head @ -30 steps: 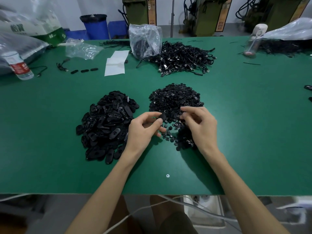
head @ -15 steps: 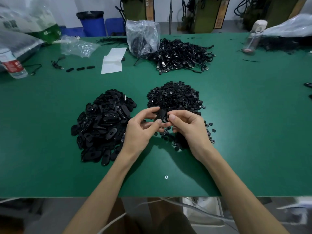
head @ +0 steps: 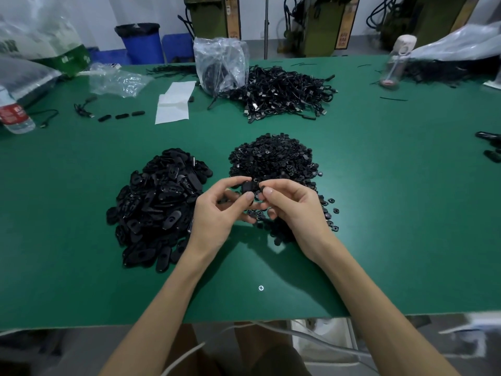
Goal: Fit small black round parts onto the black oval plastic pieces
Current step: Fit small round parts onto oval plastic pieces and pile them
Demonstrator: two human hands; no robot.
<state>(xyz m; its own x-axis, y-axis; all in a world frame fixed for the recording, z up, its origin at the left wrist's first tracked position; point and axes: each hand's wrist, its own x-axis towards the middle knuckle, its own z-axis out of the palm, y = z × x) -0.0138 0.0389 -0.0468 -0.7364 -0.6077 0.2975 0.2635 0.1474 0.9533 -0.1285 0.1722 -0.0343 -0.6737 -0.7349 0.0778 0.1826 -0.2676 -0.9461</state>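
A heap of black oval plastic pieces lies on the green table at centre left. A heap of small black round parts lies to its right, with loose ones scattered near my right wrist. My left hand pinches one black oval piece between thumb and fingers, just above the near edge of the round-part heap. My right hand meets it from the right, thumb and forefinger pinched at the oval piece's end; a small round part there is mostly hidden by the fingertips.
A pile of black cables and a clear plastic bag sit at the back centre. White paper lies left of them. A water bottle stands at far left. Another bottle stands back right.
My right hand has come off the round-part heap and moved left to meet my left hand. Both hands now hold together at the oval piece, slightly raised.
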